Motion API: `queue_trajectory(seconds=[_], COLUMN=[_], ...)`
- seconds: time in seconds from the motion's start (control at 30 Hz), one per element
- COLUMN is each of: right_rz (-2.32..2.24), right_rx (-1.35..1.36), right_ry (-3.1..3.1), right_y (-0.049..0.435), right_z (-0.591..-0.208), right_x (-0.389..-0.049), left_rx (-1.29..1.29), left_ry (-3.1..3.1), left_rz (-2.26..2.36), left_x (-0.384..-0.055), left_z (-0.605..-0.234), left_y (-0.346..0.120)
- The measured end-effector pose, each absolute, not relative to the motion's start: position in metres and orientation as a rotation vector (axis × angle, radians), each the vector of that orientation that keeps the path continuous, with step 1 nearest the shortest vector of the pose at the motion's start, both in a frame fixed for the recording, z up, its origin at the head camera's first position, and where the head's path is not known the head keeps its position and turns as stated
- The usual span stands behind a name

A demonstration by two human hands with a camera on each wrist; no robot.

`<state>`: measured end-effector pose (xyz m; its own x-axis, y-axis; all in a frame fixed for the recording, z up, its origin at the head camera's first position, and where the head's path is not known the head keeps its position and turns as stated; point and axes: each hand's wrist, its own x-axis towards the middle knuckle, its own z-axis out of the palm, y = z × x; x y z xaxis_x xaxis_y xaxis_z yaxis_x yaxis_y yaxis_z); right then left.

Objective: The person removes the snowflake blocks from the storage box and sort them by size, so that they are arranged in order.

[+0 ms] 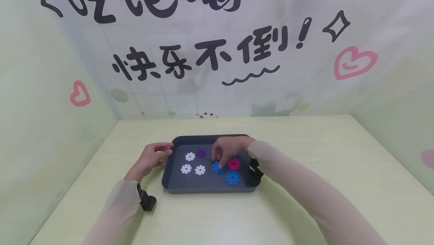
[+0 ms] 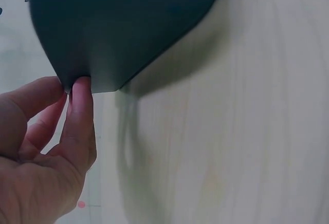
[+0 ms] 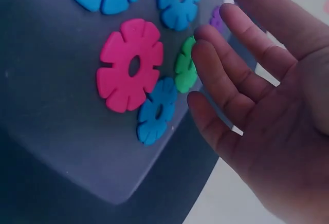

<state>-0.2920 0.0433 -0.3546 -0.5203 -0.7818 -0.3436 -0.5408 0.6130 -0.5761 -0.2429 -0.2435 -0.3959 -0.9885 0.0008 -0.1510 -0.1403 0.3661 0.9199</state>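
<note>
My left hand point(image 1: 149, 160) pinches the left rim of a dark grey tray point(image 1: 207, 184), its thumb and fingers at the edge in the left wrist view. Above the tray's right half is my right hand point(image 1: 229, 146), fingertips close over a blue notched plastic disc point(image 1: 215, 169). In the right wrist view the fingers point(image 3: 223, 82) are loosely bent and spread, with nothing between them. Beside that hand lie a pink notched disc point(image 1: 229, 162) and another blue disc point(image 1: 228, 179). A green disc point(image 3: 182, 70) and a smaller-looking blue disc point(image 3: 148, 126) show there too.
On the tray's left side are three white notched discs point(image 1: 183, 169) and a purple disc point(image 1: 201, 153). The tray stands on a pale wood table point(image 1: 210, 218). Behind it hangs a light wall sheet point(image 1: 190, 94) with black lettering. Black wrist cameras point(image 1: 148, 202) sit on both wrists.
</note>
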Motion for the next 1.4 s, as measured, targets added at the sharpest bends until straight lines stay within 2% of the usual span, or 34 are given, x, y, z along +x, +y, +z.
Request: queue_trajectory(seconds=[0.63,0.87,1.17,1.4], right_rz=[-0.341,-0.439,-0.654,-0.781], right_rx=[-1.058,-1.069,-1.115,-1.168], right_ry=[2.403,2.39,2.341,2.41], right_y=[0.033,0.037,0.059,0.099], right_z=[-0.367,-0.366,-0.353,-0.335], right_x=[-0.288,-0.289,-0.287,-0.286], left_rx=[-0.122,-0.138,-0.139,-0.165], left_ry=[2.474,2.478,2.466,2.464], left_rz=[1.709,1.708,1.718,1.718], left_x=[-0.246,-0.245,-0.243,-0.243], left_z=[-0.398,-0.398,-0.396,-0.397], left_y=[-0.244,-0.245,-0.243,-0.243])
